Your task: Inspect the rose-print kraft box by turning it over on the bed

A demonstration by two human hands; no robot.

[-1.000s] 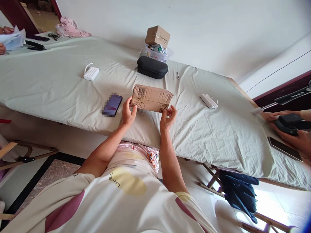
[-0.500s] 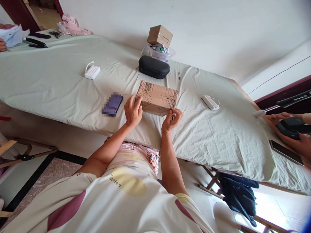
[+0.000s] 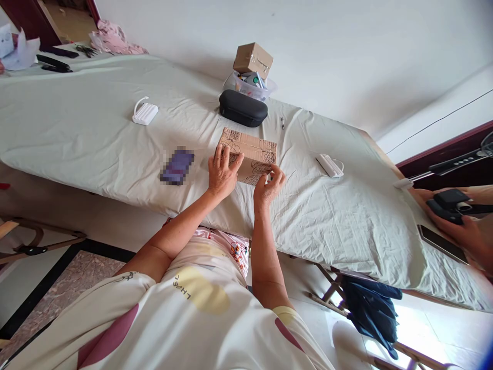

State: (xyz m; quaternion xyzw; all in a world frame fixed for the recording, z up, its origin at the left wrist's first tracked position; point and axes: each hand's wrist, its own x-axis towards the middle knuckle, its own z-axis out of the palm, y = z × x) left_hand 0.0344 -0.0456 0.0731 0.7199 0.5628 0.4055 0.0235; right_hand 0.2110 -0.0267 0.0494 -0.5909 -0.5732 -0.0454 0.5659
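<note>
Your two hands are apart from each other, and both are at the cardboard box (image 3: 252,148), which is in the middle of the frame and bears dark scribbled loops. Your left hand (image 3: 223,173) is spread, and its fingers lie upon the left part of the box. Your right hand (image 3: 269,186) is at the lower right corner of the box, with the fingers bent; I cannot tell whether they grip the box or some small thing between them.

The box is on the pale tablecloth (image 3: 96,118). Just above it in the frame lies a black case (image 3: 243,109), and behind this is a clear plastic tub (image 3: 265,92) with a smaller carton (image 3: 252,59) on top. To the left of your left hand there is a phone (image 3: 177,165), blurred into squares. One white device with a loop (image 3: 145,114) lies at the upper left of the centre, and a similar white device (image 3: 330,165) lies to the right. A thin pen-like object (image 3: 282,123) is near the case. At the right edge of the frame, another person's hands (image 3: 454,226) hold a black device (image 3: 449,201).
</note>
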